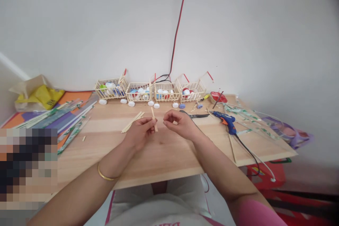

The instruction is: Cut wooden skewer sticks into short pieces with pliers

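Over the table [169, 164], left fingers [148, 124] pinch a thin stick [153, 112] while right fingers [171, 114] curl empty, slightly parted.

Soft, diffuse brightness evens out the white wall [106, 24], with faint shadows on the wooden table [172, 164]. Wide-angle distortion stretches the edges; the upper right corner darkens, the red plastic stool [278, 174] blurs, and coarse pixelation masks the lower left.

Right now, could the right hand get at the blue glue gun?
Probably yes: the right hand looks empty, and the glue gun lies to its right on the table, with nothing visible covering it.
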The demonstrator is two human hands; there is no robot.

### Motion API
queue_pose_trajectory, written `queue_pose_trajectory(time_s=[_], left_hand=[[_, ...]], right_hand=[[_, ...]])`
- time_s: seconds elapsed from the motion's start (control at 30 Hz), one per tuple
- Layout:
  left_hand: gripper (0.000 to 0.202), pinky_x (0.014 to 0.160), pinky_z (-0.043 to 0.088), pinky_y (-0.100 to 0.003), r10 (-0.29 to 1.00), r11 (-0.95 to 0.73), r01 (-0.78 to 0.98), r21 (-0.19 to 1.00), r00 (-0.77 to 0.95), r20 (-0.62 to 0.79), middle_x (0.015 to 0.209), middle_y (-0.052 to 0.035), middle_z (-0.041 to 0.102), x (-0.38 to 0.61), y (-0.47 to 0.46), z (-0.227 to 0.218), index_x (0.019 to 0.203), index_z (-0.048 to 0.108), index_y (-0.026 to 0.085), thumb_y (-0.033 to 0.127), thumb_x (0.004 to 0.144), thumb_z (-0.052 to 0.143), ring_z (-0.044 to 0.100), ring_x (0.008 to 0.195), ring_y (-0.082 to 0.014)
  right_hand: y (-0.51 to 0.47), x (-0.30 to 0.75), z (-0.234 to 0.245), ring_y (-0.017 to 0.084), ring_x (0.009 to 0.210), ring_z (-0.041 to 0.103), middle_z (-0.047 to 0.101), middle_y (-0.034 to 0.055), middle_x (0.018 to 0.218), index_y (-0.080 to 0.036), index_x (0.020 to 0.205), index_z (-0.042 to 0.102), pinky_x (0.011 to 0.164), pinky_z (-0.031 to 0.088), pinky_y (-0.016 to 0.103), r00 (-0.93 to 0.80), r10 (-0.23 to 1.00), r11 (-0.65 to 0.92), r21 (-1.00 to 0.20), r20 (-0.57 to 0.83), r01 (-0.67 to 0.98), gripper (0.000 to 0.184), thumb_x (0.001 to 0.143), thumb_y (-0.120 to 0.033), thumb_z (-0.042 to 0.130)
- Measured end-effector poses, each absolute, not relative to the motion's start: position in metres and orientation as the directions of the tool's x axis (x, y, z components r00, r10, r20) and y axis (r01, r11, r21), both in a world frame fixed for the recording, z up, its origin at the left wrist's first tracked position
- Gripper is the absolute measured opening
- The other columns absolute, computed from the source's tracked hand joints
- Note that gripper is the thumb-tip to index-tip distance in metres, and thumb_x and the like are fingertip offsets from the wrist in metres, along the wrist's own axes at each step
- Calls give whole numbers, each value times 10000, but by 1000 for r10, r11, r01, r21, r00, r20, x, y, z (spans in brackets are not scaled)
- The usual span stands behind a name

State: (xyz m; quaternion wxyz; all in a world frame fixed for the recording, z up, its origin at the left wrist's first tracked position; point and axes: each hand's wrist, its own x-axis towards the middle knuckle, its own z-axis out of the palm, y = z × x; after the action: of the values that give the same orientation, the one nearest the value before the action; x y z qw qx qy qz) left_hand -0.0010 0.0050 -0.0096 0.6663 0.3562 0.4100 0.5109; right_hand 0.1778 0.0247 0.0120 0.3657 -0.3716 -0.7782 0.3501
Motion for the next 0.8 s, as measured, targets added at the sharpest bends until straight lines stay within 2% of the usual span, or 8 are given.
queue_pose_trajectory(time_s=[0.1,0.2,0.33,0.57,0.67,0.8], left_hand=[[189,500,367,-192,951,306,-486,819,203,-235,553,21,526,-2,7,-11,710,677,110,244,610,765,452,510,-58],[170,508,377,-195,940,329,-506,798,254,-226,601,0,568,-2,6,-12,705,670,105,241,639,747,480,531,-63],[178,552,398,-200,940,319,-505,802,280,-198,701,-32,623,-2,3,-13,742,674,105,253,662,729,518,596,-80],[217,553,382,-204,958,272,-466,842,212,-192,632,-9,570,2,1,-14,692,662,110,291,615,756,470,565,-73],[219,541,350,-215,978,193,-391,900,154,-143,597,1,547,2,0,-12,678,664,123,324,626,736,439,546,-83],[148,576,331,-232,993,-22,-87,996,114,32,564,8,542,2,-4,-7,642,676,158,302,672,687,446,565,-111]], right_hand=[[18,175,15,108,696,527,578,10,785,-177,834,558,670,435,242,-513,781,560,-763,356,323,89,749,-198,574],[13,168,15,122,753,539,579,22,844,-183,874,550,711,446,255,-583,730,607,-730,357,313,165,713,-172,588],[15,162,12,126,748,535,576,12,801,-183,831,549,709,443,257,-592,722,618,-718,357,321,122,716,-193,590],[15,161,4,124,729,542,582,3,772,-179,799,540,691,433,252,-564,748,598,-723,350,345,110,707,-175,600],[17,165,6,127,750,536,577,5,797,-183,818,537,711,432,260,-593,737,594,-728,324,341,147,699,-194,623],[24,176,13,125,748,529,573,11,805,-179,849,537,721,439,271,-577,770,519,-793,273,318,262,684,-315,689]])
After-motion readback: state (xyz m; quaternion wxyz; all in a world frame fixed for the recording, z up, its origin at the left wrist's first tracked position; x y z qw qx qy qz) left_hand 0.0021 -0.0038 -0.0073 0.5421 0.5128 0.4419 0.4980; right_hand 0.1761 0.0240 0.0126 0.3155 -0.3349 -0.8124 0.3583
